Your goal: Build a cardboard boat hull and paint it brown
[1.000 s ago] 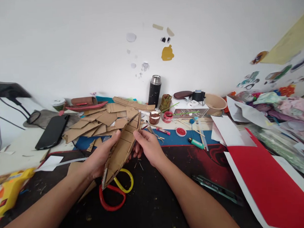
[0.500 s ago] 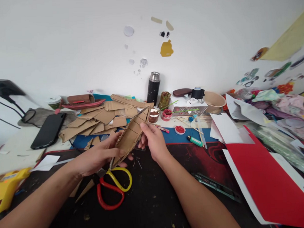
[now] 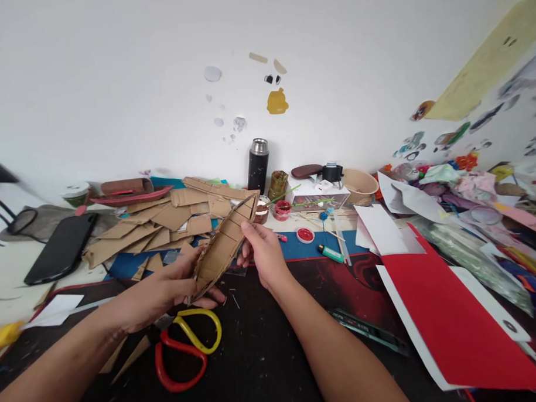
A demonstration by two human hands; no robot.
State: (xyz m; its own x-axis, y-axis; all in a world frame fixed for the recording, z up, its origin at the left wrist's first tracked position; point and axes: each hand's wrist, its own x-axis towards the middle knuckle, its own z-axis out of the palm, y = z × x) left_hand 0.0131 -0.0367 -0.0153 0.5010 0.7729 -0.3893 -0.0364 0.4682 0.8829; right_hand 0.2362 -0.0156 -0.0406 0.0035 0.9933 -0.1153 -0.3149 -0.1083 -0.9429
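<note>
A small cardboard boat (image 3: 221, 249) is held between my two hands, tilted with its open hollow facing me and lines across its inside. My left hand (image 3: 176, 283) is closed round its near, lower end, with some fingers hidden beneath. My right hand (image 3: 261, 251) pinches its far right side, thumb on the rim and fingers behind. Just below my left hand lie scissors with one red and one yellow handle (image 3: 215, 332); their blades are largely hidden under the hand. Cardboard scraps (image 3: 133, 358) rest beside them on the dark mat (image 3: 265, 365).
A heap of cut cardboard (image 3: 163, 219) lies behind my left hand, near a black phone (image 3: 61, 246). A black flask (image 3: 258, 169), paint jars (image 3: 282, 209) and a white box (image 3: 320, 196) stand along the wall. Red paper (image 3: 456, 311) and a utility knife (image 3: 369, 332) lie at right.
The camera view has turned slightly right and up, so things on the desk appear shifted left. My hands keep their hold on the cardboard boat, with little change in grip.
</note>
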